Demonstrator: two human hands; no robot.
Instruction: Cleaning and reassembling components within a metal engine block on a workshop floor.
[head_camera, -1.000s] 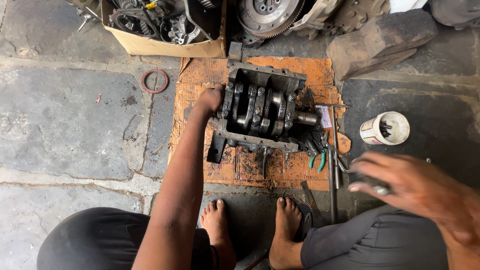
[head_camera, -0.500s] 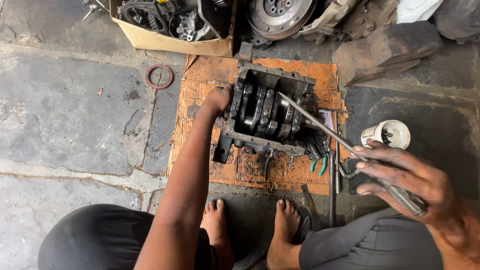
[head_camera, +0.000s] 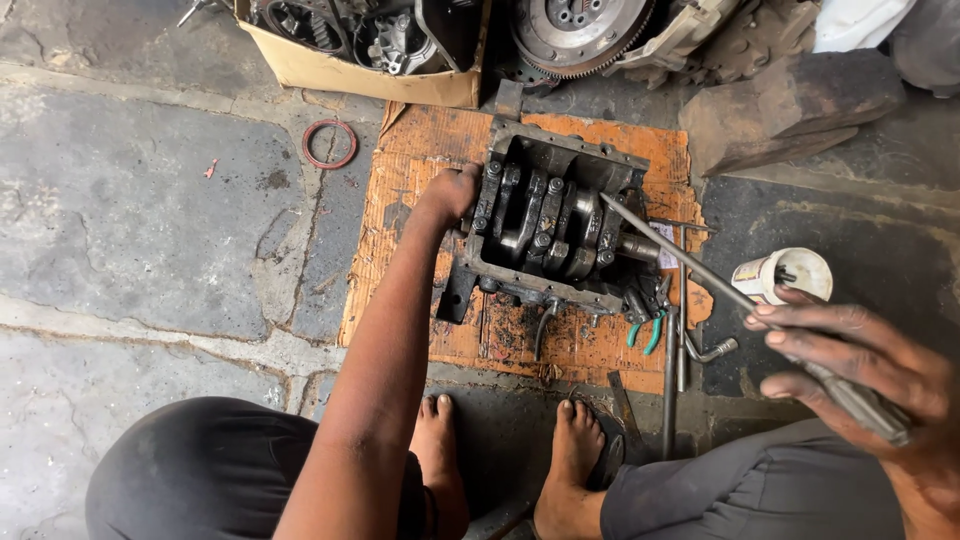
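Engine block (head_camera: 555, 225) is sitting on the orange board (head_camera: 400, 200) on the floor, left hand (head_camera: 452, 190) gripping its left edge. Compared to a second ago, the long metal rod (head_camera: 700, 270) is now coming up in the right hand (head_camera: 860, 370), fingers (head_camera: 800, 320) wrapped round its handle, tip reaching into the crank area, well away from them.

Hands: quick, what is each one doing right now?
Left hand: resting on the engine block's edge; grip cannot be told.
Right hand: closed around a long metal rod.
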